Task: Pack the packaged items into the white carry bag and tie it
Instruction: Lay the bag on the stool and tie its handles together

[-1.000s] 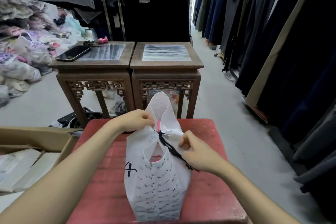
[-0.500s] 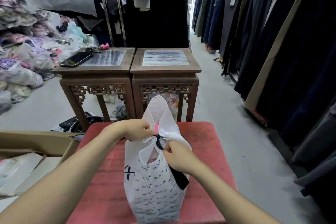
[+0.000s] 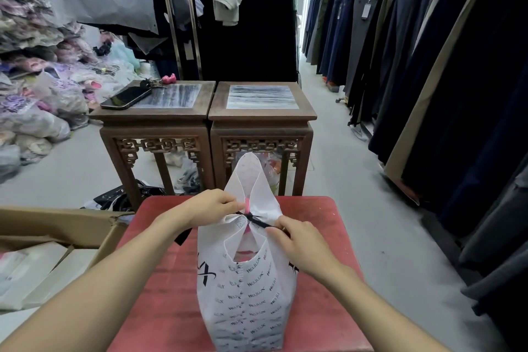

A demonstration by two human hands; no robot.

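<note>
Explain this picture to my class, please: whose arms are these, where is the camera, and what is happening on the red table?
No machine here: these are a person's bare arms, filmed by a camera worn on their head, looking forward and down. A white carry bag stands on the red table. The left hand and right hand each pinch the black ribbon gathered round the bag's handles. Inside shows something pink. Behind stand two wooden stands; a phone lies on the left one.

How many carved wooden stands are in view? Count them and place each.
2. The left stand carries a phone and keys; the right stand is right beside it, behind the white carry bag. No others show.
</note>
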